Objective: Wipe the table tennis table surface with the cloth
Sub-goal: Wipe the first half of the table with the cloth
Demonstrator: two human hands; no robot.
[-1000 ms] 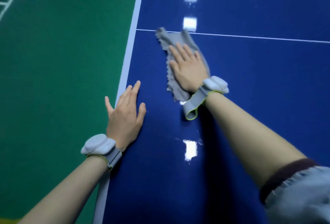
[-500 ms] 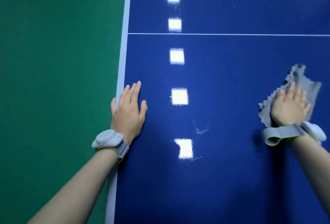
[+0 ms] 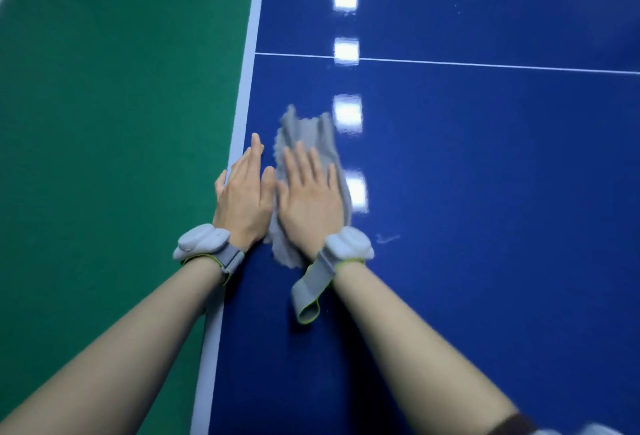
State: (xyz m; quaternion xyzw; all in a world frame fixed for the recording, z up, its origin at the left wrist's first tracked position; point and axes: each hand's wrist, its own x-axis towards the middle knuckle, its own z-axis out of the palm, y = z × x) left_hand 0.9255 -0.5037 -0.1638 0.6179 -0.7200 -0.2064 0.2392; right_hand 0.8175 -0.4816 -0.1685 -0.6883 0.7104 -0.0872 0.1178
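Observation:
The blue table tennis table (image 3: 485, 192) fills the right of the view, with a white edge stripe along its left side. A grey cloth (image 3: 311, 136) lies crumpled on the table near that edge. My right hand (image 3: 311, 202) presses flat on the cloth, fingers stretched forward, palm covering its middle. My left hand (image 3: 244, 195) rests flat on the table beside the white edge, holding nothing, its thumb side almost touching the right hand and cloth. Both wrists carry grey strapped bands.
Green floor (image 3: 121, 157) lies beyond the table's left edge. A thin white line (image 3: 485, 65) crosses the table farther ahead. Ceiling lights reflect as a row of bright squares (image 3: 348, 112). A small smudge (image 3: 388, 237) shows right of my right wrist.
My right hand has swept the cloth from the right side of the table back left, ending beside my left hand. The left hand stayed flat at the table edge.

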